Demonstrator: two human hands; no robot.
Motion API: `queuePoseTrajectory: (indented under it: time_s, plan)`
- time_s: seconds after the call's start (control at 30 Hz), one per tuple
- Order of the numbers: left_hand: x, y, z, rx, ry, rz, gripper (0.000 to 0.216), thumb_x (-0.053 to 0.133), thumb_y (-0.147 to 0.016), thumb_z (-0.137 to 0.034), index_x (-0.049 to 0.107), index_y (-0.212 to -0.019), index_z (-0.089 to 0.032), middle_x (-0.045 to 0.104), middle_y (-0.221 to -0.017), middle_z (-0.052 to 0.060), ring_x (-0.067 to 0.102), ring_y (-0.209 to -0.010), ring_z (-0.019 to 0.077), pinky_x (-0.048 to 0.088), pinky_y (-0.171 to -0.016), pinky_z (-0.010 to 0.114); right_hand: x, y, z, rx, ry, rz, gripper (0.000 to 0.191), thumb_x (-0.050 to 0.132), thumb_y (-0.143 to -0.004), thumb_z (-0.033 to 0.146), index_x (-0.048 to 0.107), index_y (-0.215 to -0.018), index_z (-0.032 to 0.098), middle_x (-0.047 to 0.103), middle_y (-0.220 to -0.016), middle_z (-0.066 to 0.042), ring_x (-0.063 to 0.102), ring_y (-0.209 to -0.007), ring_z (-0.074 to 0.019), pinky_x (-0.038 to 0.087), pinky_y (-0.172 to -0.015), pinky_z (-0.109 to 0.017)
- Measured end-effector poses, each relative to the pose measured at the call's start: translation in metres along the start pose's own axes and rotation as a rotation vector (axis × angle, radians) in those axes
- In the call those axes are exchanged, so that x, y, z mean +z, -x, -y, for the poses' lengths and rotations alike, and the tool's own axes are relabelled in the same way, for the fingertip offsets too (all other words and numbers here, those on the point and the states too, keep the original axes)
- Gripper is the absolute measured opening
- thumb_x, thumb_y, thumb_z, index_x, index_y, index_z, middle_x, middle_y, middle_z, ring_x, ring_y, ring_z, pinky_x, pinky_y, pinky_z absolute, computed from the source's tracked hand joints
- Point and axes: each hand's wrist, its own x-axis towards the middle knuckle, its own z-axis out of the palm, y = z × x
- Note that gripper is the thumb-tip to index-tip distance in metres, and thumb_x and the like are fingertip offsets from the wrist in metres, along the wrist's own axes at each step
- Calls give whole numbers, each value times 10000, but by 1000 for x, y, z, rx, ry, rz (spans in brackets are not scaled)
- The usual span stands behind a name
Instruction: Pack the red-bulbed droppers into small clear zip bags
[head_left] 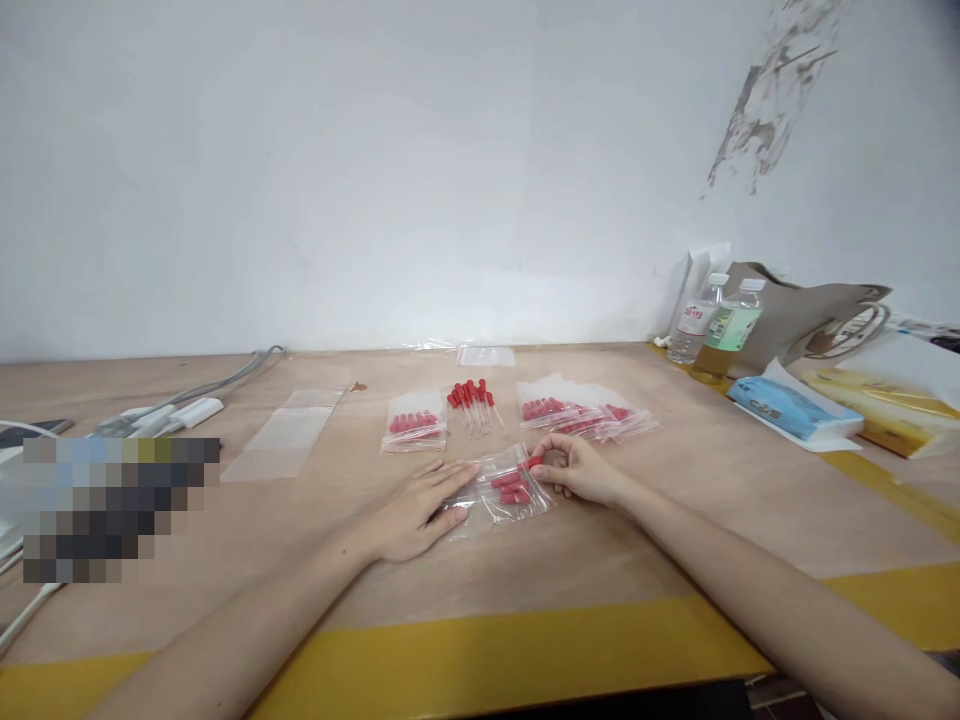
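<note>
A clear zip bag [487, 508] lies flat on the table with several red-bulbed droppers [512, 486] inside, bulbs toward its right end. My left hand [424, 508] rests over the bag's left end, fingers stretched out and pressing it down. At the right end, my right hand [574, 470] pinches the red bulb of one dropper [531, 462] at the bag's mouth; its thin stem seems to be inside the plastic. Just beyond lies a loose pile of droppers [471, 397] with red bulbs and thin clear stems.
A filled bag [414, 425] lies left of the pile, and several overlapping filled bags [577, 412] lie right. Flat bags [289, 430] are at left, near cables [225, 380]. Two bottles [727, 330], a blue tissue pack [795, 408] and a grey bag [802, 305] stand right.
</note>
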Motion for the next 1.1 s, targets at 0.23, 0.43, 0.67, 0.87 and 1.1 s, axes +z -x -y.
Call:
queuePoseTrajectory:
  time_s: [0.23, 0.43, 0.67, 0.87, 1.1]
  plan:
    - [-1, 0, -1, 3, 13, 0, 514, 378, -912, -370, 214, -1385, -257, 316, -1400, 46, 295, -1277, 230, 251, -1048, 442, 5, -18, 5, -67, 232, -79, 264, 673, -620, 393, 603, -701, 152, 580, -569, 15, 499, -485, -90, 400, -460, -218]
    - [-2, 0, -2, 14, 34, -4, 514, 371, -914, -368, 195, -1387, -274, 310, -1404, 33, 294, -1278, 226, 226, -1059, 444, 9, -20, 6, -140, 210, 62, 258, 680, -609, 360, 592, -745, 159, 583, -597, 29, 485, -496, -78, 374, -467, -199]
    - [-4, 0, -3, -5, 39, 8, 515, 373, -910, -370, 196, -1383, -269, 317, -1400, 45, 280, -1283, 230, 242, -1051, 440, 14, -23, 1, 33, 107, -70, 211, 637, -648, 339, 607, -737, 150, 536, -501, 36, 430, -390, -70, 351, -384, -202]
    - [1, 3, -2, -80, 134, -128, 398, 482, -846, -383, 380, -1187, -205, 332, -1376, 95, 372, -1218, 242, 356, -975, 398, 16, -20, -2, -153, 182, -44, 195, 583, -707, 335, 608, -712, 141, 613, -622, -11, 527, -544, -103, 415, -517, -221]
    - [1, 0, -5, -72, 106, -250, 244, 542, -789, -374, 485, -937, -189, 517, -1081, 79, 524, -931, 212, 435, -800, 338, 2, -17, -3, -196, 343, -35, 221, 574, -707, 344, 638, -744, 136, 659, -734, -42, 574, -660, -142, 438, -607, -250]
